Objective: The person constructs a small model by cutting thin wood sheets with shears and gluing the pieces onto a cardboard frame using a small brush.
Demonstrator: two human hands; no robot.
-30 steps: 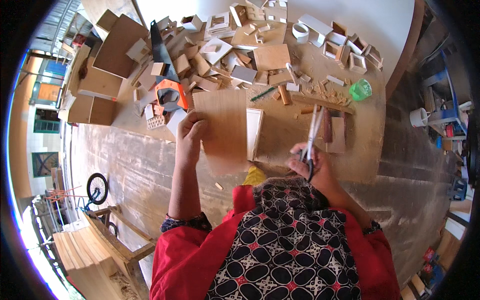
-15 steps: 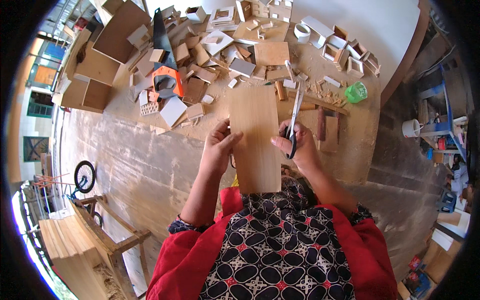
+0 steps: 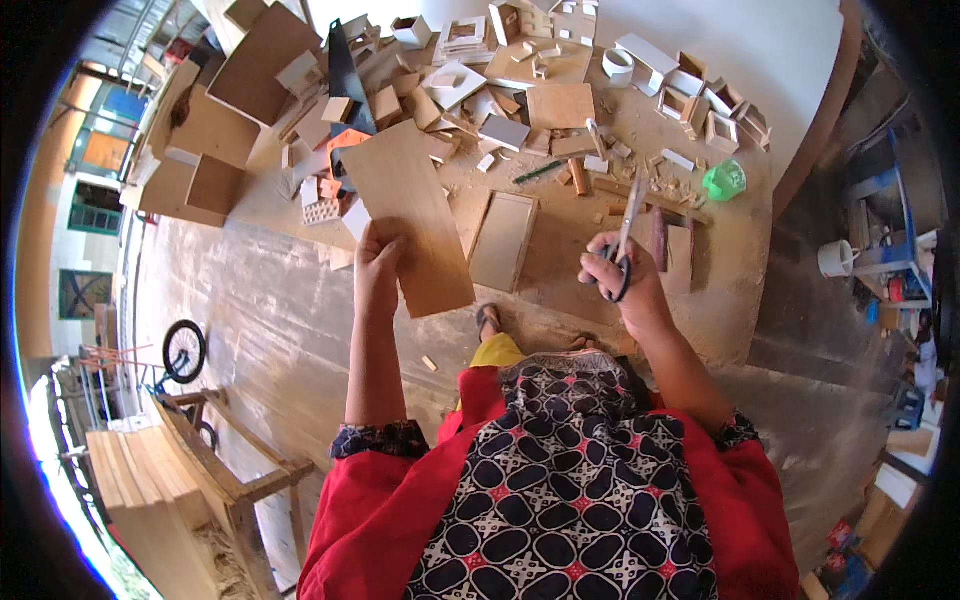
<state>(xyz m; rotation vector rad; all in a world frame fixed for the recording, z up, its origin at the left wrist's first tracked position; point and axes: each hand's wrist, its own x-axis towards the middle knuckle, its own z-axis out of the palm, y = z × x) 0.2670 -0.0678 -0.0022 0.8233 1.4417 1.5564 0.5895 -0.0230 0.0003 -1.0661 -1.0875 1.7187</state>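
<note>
A thin rectangular wood sheet [image 3: 410, 215] is held up, tilted, in my left hand [image 3: 378, 268], which grips its left long edge with the thumb on its face. Fingers of that hand behind the sheet are hidden. Scissors [image 3: 634, 205] with dark handles stand blades up in my right hand [image 3: 625, 275], whose fingers wrap round the handles. On the table between my hands lies a shallow rectangular wooden panel [image 3: 503, 240] with a raised border. The sheet partly covers an orange-handled handsaw [image 3: 347, 85] behind it.
Wood offcuts [image 3: 460, 85] crowd the far part of the worktable [image 3: 575, 225]. A green cup [image 3: 725, 180] stands at the right near small wooden frames [image 3: 722, 132]. Wooden boxes [image 3: 215, 185] are stacked at the left. A wooden bench [image 3: 235, 490] stands lower left.
My left hand has carried the wood sheet left and tilted it. My right hand has come off it and moved right with the scissors. The bordered panel now shows.
</note>
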